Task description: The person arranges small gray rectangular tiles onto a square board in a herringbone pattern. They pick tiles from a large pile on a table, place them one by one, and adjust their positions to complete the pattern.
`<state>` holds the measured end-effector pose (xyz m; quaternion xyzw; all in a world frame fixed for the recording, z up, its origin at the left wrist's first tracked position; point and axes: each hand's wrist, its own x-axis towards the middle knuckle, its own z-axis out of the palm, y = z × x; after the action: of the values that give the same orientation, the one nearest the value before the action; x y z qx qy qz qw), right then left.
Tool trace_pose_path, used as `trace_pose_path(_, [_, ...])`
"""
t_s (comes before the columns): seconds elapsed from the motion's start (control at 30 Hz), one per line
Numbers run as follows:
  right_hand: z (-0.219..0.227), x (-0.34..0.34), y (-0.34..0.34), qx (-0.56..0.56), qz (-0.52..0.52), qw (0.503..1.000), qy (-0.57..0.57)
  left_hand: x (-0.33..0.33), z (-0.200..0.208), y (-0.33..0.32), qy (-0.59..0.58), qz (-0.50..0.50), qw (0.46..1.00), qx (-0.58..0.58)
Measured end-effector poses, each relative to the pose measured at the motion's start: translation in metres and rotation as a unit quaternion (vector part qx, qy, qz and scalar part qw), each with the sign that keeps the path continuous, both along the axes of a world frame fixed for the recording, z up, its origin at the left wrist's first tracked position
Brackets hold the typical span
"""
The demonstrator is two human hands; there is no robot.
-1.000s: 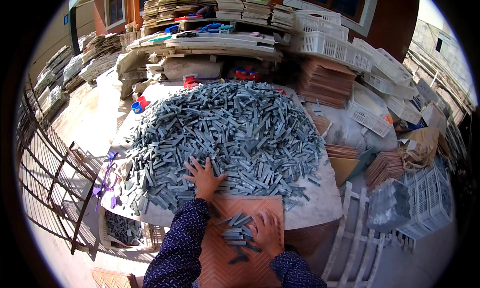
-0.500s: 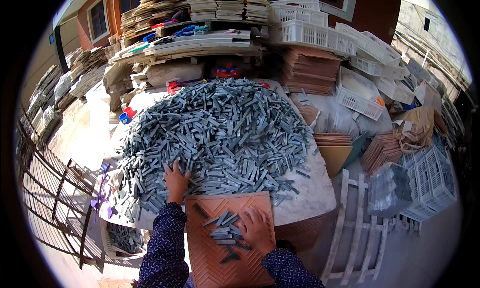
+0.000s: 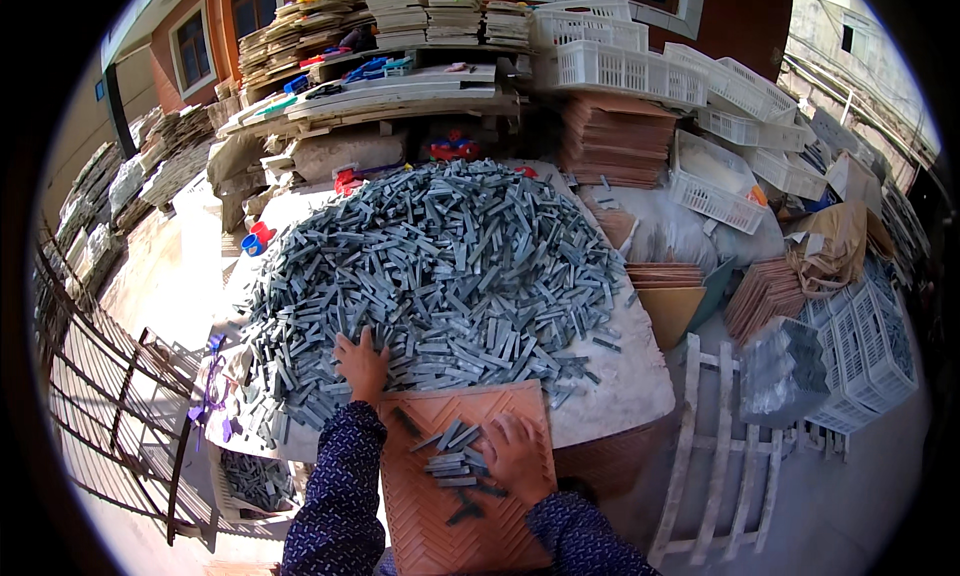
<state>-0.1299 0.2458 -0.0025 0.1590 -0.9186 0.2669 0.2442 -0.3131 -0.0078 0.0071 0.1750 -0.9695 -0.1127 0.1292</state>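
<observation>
A large heap of grey stone strips (image 3: 450, 266) covers the table in front of me. My left hand (image 3: 362, 366) lies on the heap's near edge, fingers spread over the strips and gripping none that I can see. An orange-brown tray (image 3: 425, 526) with a herringbone pattern of grooves sits at the table's front edge. Several loose grey strips (image 3: 452, 469) lie on it, some side by side, others askew. My right hand (image 3: 516, 460) rests at the tray's right side, palm down, its fingers apart and touching or very near those strips.
Below the table at left stands a crate of strips (image 3: 257, 481). Stacked brown trays (image 3: 615, 141) and white plastic crates (image 3: 630, 71) rise behind at right. A pale slatted frame (image 3: 715, 456) lies on the floor at right; a metal railing (image 3: 115, 396) runs along the left.
My left hand has shifted slightly to the right along the heap's edge. The tray and my right hand appear a little further right in the picture; the strips on the tray keep their arrangement.
</observation>
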Motion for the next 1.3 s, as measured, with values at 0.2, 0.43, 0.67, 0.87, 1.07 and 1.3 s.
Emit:
trace_pose_path(0.2, [-0.004,0.0,0.003,-0.009,0.004,1.0,0.001,-0.003,0.007,-0.002,0.009,-0.052,0.998,0.034])
trace_pose_path(0.43, [-0.006,-0.002,0.003,-0.012,-0.002,1.0,0.021,-0.011,-0.008,-0.033,0.109,-0.081,0.983,0.123])
trace_pose_path(0.67, [-0.004,0.001,0.002,-0.005,0.002,1.0,0.005,-0.005,0.003,-0.011,0.049,-0.049,0.997,0.028])
trace_pose_path(0.87, [-0.008,-0.001,0.009,0.014,-0.011,1.0,0.021,-0.009,0.009,-0.038,0.074,-0.127,0.974,0.175])
trace_pose_path(1.07, [-0.009,-0.004,0.004,-0.003,-0.013,0.999,0.033,-0.008,-0.012,-0.083,0.137,-0.177,0.864,0.452])
trace_pose_path(1.3, [-0.005,-0.001,0.0,-0.004,0.004,1.0,0.016,0.114,0.033,0.013,-0.02,-0.316,0.819,0.478])
